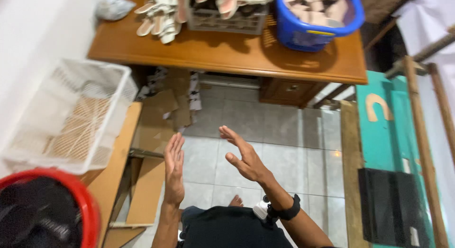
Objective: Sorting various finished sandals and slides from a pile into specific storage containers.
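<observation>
Both hands empty, fingers spread flat: left hand (174, 170) & right hand (244, 155) faced each other, apart, above the grey tiled floor (284, 134). Nearest thing: white slatted plastic basket (71, 115), left, holding nothing.

My left hand (174, 170) and right hand (244, 155) hover side by side over the floor (279, 134), palms facing, apart. Far ahead stands the worktop (227, 54), carrying a crate (227, 18) at its middle, a tub (317, 20) to its right, and sandals (159, 16) to its left. A mesh basket (71, 115) sits near left.
</observation>
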